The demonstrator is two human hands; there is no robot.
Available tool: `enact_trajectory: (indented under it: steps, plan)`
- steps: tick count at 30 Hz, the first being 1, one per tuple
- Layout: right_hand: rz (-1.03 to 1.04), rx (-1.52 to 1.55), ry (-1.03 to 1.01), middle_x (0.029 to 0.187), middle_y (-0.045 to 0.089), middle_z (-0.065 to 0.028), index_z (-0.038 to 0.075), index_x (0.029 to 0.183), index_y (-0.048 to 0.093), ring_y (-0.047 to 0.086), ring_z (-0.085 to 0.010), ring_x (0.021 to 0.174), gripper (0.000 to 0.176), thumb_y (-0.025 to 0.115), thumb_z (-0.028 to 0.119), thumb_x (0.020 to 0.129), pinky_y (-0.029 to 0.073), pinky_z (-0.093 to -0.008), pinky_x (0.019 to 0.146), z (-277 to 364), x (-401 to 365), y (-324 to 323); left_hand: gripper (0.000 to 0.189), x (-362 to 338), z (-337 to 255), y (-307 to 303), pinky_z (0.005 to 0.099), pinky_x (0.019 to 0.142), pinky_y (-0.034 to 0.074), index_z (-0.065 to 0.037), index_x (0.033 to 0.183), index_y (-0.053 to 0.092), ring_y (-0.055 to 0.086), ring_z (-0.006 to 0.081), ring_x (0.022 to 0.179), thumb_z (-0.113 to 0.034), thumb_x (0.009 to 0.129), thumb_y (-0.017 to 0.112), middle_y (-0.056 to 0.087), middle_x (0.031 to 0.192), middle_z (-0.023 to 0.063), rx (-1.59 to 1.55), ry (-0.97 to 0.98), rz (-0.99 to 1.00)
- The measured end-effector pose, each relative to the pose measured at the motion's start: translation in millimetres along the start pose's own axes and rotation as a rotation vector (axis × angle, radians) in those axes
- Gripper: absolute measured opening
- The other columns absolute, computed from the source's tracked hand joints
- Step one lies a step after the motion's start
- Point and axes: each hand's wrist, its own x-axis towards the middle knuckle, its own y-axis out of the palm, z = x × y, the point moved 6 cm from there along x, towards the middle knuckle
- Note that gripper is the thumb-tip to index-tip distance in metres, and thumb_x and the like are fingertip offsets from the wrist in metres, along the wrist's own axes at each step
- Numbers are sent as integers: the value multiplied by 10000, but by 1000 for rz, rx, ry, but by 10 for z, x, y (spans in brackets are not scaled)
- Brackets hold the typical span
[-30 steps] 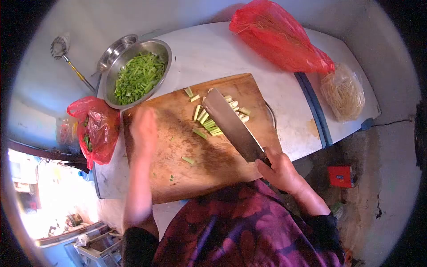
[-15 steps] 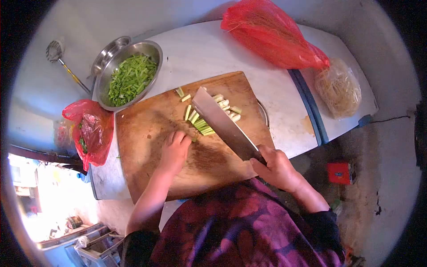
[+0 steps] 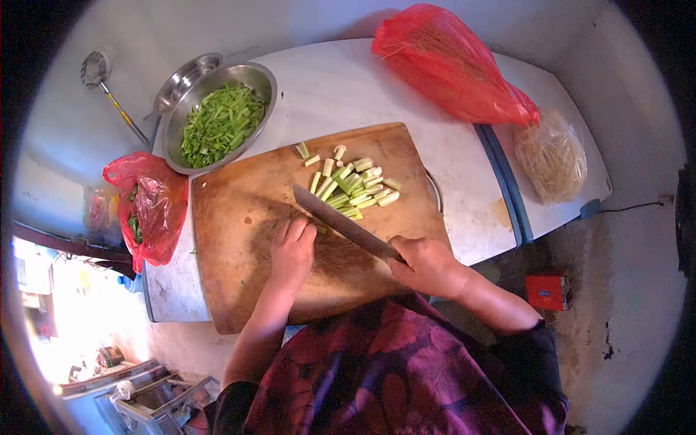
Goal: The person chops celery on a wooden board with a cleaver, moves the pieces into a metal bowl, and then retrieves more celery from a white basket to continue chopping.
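My right hand [image 3: 428, 267] grips the handle of a cleaver [image 3: 344, 228], whose broad blade is turned nearly edge-on over a wooden cutting board [image 3: 239, 279]. My left hand [image 3: 292, 254] rests on the board left of the blade, fingers curled down. A short green bit of celery [image 3: 321, 229] shows at its fingertips, close to the blade; the rest of that piece is hidden. Beyond the blade lies a loose heap of cut celery stalks [image 3: 353, 187], pale green with whitish ends. A few pieces lie apart at the heap's far left.
A steel bowl [image 3: 270, 109] of chopped greens [image 3: 221, 123] stands at the back left, overlapping another metal bowl [image 3: 165, 93]. Red plastic bags lie at left [image 3: 161, 217] and back right [image 3: 449, 65]. A clear bag of noodle-like strands [image 3: 551, 159] sits at far right.
The cleaver has moved left and toward me, its blade turning from flat-facing to nearly edge-on, uncovering more of the celery heap. My left hand stays curled in nearly the same place.
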Motion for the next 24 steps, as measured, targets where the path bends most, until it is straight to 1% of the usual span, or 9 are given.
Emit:
enact_trajectory:
  steps: [4, 7, 10, 13, 16, 19, 22, 24]
  plan:
    - [-3, 24, -3, 729, 615, -235, 6, 902, 520, 610, -417, 713, 316, 539, 318, 856, 493, -497, 649, 36, -2, -43, 136, -58, 50, 76, 397, 698, 478, -62, 789, 559, 552, 292, 839, -15, 669, 604, 537, 912, 87, -19, -38, 3]
    - [8, 34, -25, 714, 612, -230, 9, 904, 520, 608, -417, 709, 312, 552, 315, 848, 493, -496, 645, 31, 37, -49, 133, -54, 57, 85, 403, 693, 476, -62, 777, 559, 544, 296, 840, -8, 665, 604, 529, 903, 89, 5, -21, 4]
    - [-44, -5, -108, 682, 585, -219, 8, 893, 531, 594, -407, 672, 232, 583, 222, 819, 474, -472, 602, 17, 77, -80, 125, -24, 39, 47, 403, 689, 476, -64, 771, 563, 538, 300, 842, -9, 665, 600, 524, 907, 91, -13, 0, 2]
    - [-22, 24, -124, 678, 583, -217, 8, 915, 540, 601, -394, 669, 237, 585, 221, 819, 475, -464, 598, 10, 94, -108, 117, -30, 42, 44, 402, 692, 475, -68, 763, 567, 533, 302, 846, -14, 664, 597, 521, 916, 89, -37, -15, 5]
    - [48, 23, -71, 728, 620, -221, 4, 903, 536, 615, -405, 708, 273, 532, 271, 842, 496, -486, 653, 23, 120, -136, 131, -18, 35, 37, 403, 699, 475, -65, 783, 566, 533, 304, 850, -14, 665, 593, 521, 921, 90, -22, -7, 1]
    - [122, -100, -43, 765, 626, -233, -9, 931, 532, 619, -404, 726, 277, 515, 254, 845, 496, -489, 671, 8, 159, -55, 136, 8, 22, 17, 404, 699, 473, -64, 790, 556, 533, 303, 845, -15, 668, 590, 518, 915, 90, -31, -9, -3]
    - [94, -72, -36, 771, 623, -248, -17, 949, 525, 619, -409, 725, 284, 503, 248, 850, 497, -495, 679, 86, 236, 17, 130, -30, 64, 73, 407, 692, 469, -71, 788, 544, 526, 305, 834, -14, 678, 582, 514, 908, 89, -57, -33, 15]
    - [36, -54, -61, 751, 619, -250, -16, 953, 523, 617, -414, 718, 279, 500, 244, 856, 495, -499, 679, 97, 241, 54, 105, -8, 56, 62, 412, 695, 455, -75, 766, 539, 516, 303, 828, -25, 684, 581, 510, 893, 89, -59, -21, 15]
